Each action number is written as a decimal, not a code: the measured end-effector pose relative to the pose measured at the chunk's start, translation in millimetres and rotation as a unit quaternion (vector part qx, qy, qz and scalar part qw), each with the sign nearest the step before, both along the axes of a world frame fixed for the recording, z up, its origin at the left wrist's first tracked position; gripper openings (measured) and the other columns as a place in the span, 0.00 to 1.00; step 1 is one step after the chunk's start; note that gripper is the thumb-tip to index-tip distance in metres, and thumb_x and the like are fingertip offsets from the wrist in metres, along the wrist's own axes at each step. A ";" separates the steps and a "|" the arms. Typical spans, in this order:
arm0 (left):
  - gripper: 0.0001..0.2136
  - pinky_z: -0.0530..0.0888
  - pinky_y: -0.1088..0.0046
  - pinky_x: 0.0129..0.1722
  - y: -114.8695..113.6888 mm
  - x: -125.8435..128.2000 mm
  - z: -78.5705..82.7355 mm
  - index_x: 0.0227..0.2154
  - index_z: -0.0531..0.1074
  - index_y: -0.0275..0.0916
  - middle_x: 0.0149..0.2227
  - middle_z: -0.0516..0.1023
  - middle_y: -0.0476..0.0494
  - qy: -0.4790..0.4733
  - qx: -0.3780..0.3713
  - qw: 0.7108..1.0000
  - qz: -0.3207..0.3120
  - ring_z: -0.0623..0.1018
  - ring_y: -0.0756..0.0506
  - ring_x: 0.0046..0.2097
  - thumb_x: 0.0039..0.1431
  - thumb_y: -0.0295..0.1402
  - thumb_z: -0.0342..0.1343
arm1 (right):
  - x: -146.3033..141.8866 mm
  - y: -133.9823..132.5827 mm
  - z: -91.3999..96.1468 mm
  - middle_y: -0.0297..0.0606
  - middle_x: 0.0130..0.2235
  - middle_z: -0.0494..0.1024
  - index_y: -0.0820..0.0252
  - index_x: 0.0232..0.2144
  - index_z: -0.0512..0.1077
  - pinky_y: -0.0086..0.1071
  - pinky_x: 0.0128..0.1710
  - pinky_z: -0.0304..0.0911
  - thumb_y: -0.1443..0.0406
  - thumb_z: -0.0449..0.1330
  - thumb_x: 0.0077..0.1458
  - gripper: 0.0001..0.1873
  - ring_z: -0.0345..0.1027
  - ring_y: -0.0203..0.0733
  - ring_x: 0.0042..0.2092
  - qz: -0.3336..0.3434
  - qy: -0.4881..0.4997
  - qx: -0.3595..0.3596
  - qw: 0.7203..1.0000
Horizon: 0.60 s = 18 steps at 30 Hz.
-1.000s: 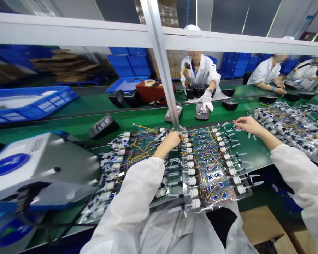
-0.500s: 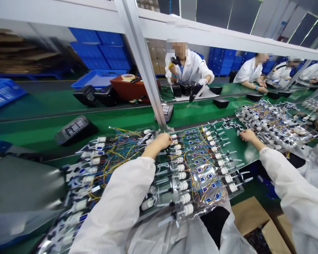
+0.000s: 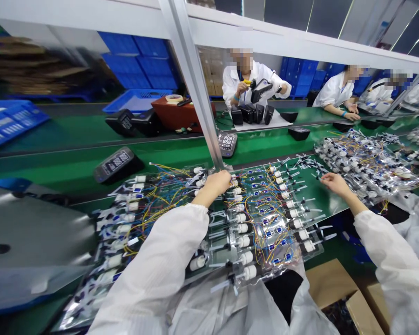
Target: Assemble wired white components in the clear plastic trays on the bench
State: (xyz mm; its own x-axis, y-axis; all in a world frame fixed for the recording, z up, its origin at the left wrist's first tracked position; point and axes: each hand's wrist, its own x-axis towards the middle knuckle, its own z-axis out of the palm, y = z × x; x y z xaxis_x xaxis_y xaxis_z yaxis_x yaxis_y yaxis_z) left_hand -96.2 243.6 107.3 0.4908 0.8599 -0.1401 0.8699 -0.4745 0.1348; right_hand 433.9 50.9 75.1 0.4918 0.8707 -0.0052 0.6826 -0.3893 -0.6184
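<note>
My left hand (image 3: 216, 185) is closed at the far end of a row of small white-and-black motor pumps (image 3: 243, 228); its fingertips hide what they grip. These pumps lie in clear plastic trays (image 3: 230, 253), with thin coloured wires (image 3: 261, 209) and small blue-and-white parts between the rows. To the right, my right hand (image 3: 337, 185) pinches a small tube piece (image 3: 316, 177) between thumb and fingers, just above the green surface. Beside those fingertips lies a loose pile of black-and-white tube pieces (image 3: 309, 163).
A metal post (image 3: 195, 83) rises just beyond my left hand. Display monitors (image 3: 118, 165) lie on the green conveyor (image 3: 160, 151). More pump assemblies (image 3: 366, 163) are heaped at the right. An open carton (image 3: 330, 279) stands below the bench. Co-workers sit across the line.
The view has shifted slightly, moving the scene rightward. Both my hands stay in nearly the same places. The co-worker opposite has raised a monitor off the mat.
</note>
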 end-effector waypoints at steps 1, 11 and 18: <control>0.12 0.77 0.61 0.58 -2.0 2.1 2.0 0.48 0.81 0.36 0.55 0.81 0.27 -0.008 0.003 1.000 -0.005 0.83 0.34 0.55 0.64 0.28 0.58 | -0.9 -9.2 2.7 0.39 0.27 0.80 0.60 0.37 0.78 0.33 0.31 0.68 0.56 0.65 0.55 0.13 0.71 0.40 0.27 0.002 0.021 0.006 1.000; 0.14 0.74 0.65 0.61 -24.7 21.1 -7.8 0.50 0.80 0.37 0.55 0.80 0.32 -0.134 0.032 0.990 -0.008 0.80 0.39 0.58 0.69 0.25 0.52 | -3.0 -29.6 -5.1 0.48 0.35 0.85 0.56 0.36 0.76 0.42 0.39 0.76 0.55 0.67 0.54 0.13 0.82 0.50 0.35 0.027 0.091 0.029 0.995; 0.20 0.75 0.67 0.61 -17.0 14.2 -18.1 0.60 0.74 0.34 0.55 0.83 0.34 -0.259 0.038 0.965 0.023 0.82 0.43 0.57 0.73 0.22 0.43 | -13.3 -9.1 -31.3 0.44 0.38 0.84 0.58 0.45 0.78 0.41 0.41 0.72 0.46 0.64 0.54 0.26 0.77 0.48 0.36 0.050 -0.047 -0.011 0.998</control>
State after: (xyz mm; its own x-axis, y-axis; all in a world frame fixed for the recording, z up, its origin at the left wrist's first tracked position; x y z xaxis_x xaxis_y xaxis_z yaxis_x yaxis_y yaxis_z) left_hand -82.0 226.6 89.2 0.4395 0.8804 0.1781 0.7157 -0.4630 0.5228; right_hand 420.6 41.8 43.8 0.4017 0.9156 0.0173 0.7738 -0.3293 -0.5411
